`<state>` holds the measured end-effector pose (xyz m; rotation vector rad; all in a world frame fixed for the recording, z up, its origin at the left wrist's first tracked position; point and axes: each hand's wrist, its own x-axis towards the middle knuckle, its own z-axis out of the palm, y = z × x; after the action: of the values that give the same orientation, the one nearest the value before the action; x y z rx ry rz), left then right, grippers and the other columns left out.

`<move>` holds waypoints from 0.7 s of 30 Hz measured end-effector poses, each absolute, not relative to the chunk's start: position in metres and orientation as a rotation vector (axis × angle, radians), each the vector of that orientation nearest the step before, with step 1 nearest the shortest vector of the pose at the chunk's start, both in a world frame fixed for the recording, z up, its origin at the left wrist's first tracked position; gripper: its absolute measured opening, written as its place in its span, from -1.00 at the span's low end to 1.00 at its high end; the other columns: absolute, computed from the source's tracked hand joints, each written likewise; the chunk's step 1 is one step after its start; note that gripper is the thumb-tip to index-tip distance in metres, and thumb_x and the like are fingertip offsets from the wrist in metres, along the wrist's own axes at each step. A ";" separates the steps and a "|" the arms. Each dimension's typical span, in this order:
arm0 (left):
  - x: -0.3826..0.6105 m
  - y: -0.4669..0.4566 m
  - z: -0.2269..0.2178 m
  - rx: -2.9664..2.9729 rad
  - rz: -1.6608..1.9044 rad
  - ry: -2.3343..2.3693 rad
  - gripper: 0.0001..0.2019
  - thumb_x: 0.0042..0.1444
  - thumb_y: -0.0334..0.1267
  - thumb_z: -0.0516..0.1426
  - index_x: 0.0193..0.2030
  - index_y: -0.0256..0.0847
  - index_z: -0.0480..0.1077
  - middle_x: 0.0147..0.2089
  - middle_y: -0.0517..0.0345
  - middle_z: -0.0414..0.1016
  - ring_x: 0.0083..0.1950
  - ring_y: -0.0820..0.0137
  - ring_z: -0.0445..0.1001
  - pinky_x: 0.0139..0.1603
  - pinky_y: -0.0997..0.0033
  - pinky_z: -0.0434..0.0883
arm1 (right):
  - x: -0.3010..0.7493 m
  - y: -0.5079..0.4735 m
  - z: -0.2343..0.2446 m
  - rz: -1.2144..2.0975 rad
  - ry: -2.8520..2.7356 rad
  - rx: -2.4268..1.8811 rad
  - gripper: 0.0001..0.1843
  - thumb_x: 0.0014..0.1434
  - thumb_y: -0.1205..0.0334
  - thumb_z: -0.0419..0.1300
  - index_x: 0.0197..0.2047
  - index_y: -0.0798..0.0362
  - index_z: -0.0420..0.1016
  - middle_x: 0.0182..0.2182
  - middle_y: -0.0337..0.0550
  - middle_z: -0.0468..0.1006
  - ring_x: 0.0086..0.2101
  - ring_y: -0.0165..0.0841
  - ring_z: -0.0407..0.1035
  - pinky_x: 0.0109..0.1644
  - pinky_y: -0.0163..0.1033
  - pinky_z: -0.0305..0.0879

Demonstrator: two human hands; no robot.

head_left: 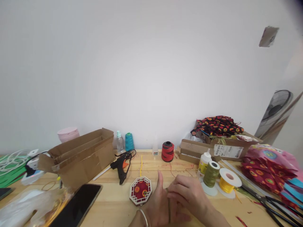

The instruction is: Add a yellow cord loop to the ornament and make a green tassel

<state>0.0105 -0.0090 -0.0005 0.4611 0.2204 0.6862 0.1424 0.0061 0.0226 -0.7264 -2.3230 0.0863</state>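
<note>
My left hand (161, 201) is held palm up with its thumb raised and its fingers stretched out to the right. An olive-green thread (169, 210) runs across that palm and fingers. My right hand (189, 195) lies over the left fingers, its own fingers curled and pressed together at the upper part of the thread. Its fingertips are partly hidden. Just left of my hands lies an octagonal lattice-framed ornament (140, 190) with red patterned fabric inside and a yellow cord (141, 165) at its top. A spool of olive thread (211, 174) stands to the right.
Behind are a black glue gun (120, 167), a red cord spool (168, 152) and a cardboard box (87, 160). A phone (77, 206) lies at left. Rightward are a glue bottle (204, 162), a yellow cord spool (229, 180), scissors (265, 199) and red fabric (262, 173).
</note>
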 end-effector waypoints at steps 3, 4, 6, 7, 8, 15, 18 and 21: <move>0.010 -0.010 -0.004 0.516 0.577 0.218 -0.12 -0.19 0.35 -0.37 -0.10 -0.36 0.31 -0.18 -0.20 0.43 -0.17 0.14 0.36 -0.12 0.14 0.15 | 0.144 0.008 0.022 0.206 -2.275 -0.758 -0.73 0.13 0.15 0.01 -0.43 0.04 0.48 -0.57 -0.19 0.39 -0.55 -0.48 0.27 -0.50 -0.40 0.09; 0.009 -0.010 -0.005 0.546 0.541 0.216 -0.13 -0.18 0.34 -0.38 -0.10 -0.36 0.31 -0.16 -0.20 0.42 -0.16 0.13 0.36 -0.12 0.13 0.14 | 0.145 0.009 0.022 0.265 -2.252 -0.769 -0.74 0.13 0.16 0.02 -0.44 0.05 0.48 -0.57 -0.20 0.38 -0.54 -0.48 0.27 -0.49 -0.41 0.10; 0.006 -0.012 -0.005 0.620 0.477 0.215 -0.14 -0.16 0.32 -0.39 -0.08 -0.34 0.29 -0.14 -0.21 0.41 -0.13 0.12 0.35 -0.09 0.11 0.13 | 0.145 0.010 0.021 0.377 -2.192 -0.809 -0.76 0.10 0.16 0.06 -0.46 0.07 0.48 -0.57 -0.21 0.37 -0.54 -0.49 0.25 -0.48 -0.41 0.11; 0.005 -0.013 -0.004 0.660 0.451 0.217 -0.15 -0.15 0.31 -0.41 -0.07 -0.33 0.28 -0.13 -0.21 0.41 -0.11 0.11 0.35 -0.08 0.09 0.12 | 0.144 0.011 0.021 0.429 -2.165 -0.835 -0.77 0.08 0.17 0.09 -0.47 0.07 0.48 -0.58 -0.22 0.37 -0.55 -0.49 0.24 -0.48 -0.41 0.10; 0.003 -0.014 -0.003 0.701 0.431 0.219 -0.14 -0.14 0.31 -0.42 -0.05 -0.33 0.28 -0.13 -0.22 0.41 -0.10 0.11 0.35 -0.07 0.08 0.11 | 0.144 0.012 0.021 0.478 -2.143 -0.861 -0.79 0.06 0.17 0.11 -0.49 0.07 0.49 -0.59 -0.24 0.36 -0.56 -0.49 0.23 -0.48 -0.41 0.10; -0.006 -0.020 0.005 0.926 0.252 0.254 -0.44 0.07 -0.01 -0.20 -0.03 -0.43 0.31 -0.12 -0.12 0.43 0.03 0.16 0.27 0.07 0.22 -0.01 | 0.136 0.012 0.012 0.928 -2.016 -0.984 -0.79 -0.05 0.17 0.19 -0.56 0.13 0.51 -0.66 -0.26 0.33 -0.61 -0.52 0.10 -0.57 -0.43 0.01; -0.009 -0.020 0.007 0.862 0.215 0.278 -0.48 0.06 -0.13 -0.21 -0.03 -0.48 0.31 -0.17 -0.10 0.46 -0.02 0.18 0.34 -0.02 0.26 0.12 | 0.134 0.011 0.009 1.174 -1.978 -0.980 -0.76 -0.04 0.16 0.15 -0.56 0.15 0.50 -0.69 -0.29 0.30 -0.63 -0.54 0.06 -0.59 -0.43 -0.04; -0.017 -0.018 0.009 0.795 0.359 0.195 -0.49 0.08 -0.16 -0.25 0.07 -0.38 0.20 -0.26 -0.09 0.52 -0.19 0.24 0.46 -0.19 0.28 0.23 | 0.139 0.011 0.012 1.329 -1.978 -0.971 -0.73 -0.04 0.13 0.13 -0.58 0.16 0.49 -0.73 -0.35 0.20 -0.65 -0.56 -0.01 -0.60 -0.43 -0.12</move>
<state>-0.0171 -0.0180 0.0092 0.7946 0.1945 0.3593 0.1387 0.0113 0.0124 -0.9707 -1.9783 1.3293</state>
